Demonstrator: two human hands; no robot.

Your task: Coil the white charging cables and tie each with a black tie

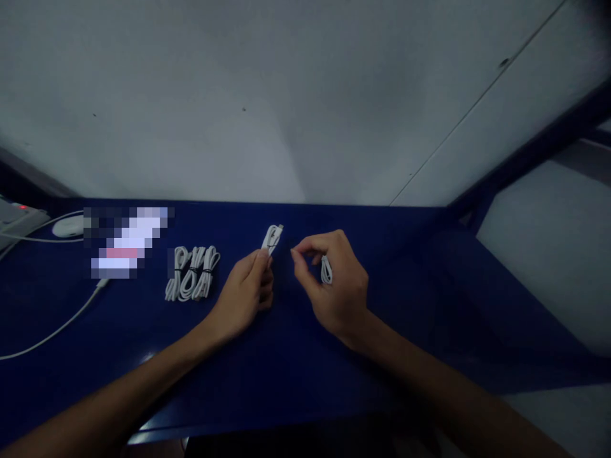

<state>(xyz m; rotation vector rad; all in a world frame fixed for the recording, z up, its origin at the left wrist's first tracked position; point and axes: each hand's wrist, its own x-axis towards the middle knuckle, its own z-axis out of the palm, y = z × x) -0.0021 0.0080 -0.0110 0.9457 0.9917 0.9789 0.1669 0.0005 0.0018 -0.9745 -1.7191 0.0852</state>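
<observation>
My left hand point(247, 287) is closed around a coiled white cable point(272, 238), its thumb lying along the bundle. A dark tie crosses the cable and its plug end points up and away. To the right, my right hand point(338, 280) has thumb and forefinger pinched together; anything between their tips is too small to make out. Part of another coiled white cable point(326, 270) shows in the gap behind that thumb. Whether this bundle rests in the palm or on the table below cannot be told. Three tied white cable bundles point(193, 273) lie side by side left of my left hand.
On the left of the blue table point(296, 369) lies a blurred-out phone-like lit screen point(128, 245) with a white cord point(71, 331) plugged in. Behind it are a white rounded object point(69, 226) and a power strip point(21, 216) with a red light. A pale wall point(267, 114) rises behind.
</observation>
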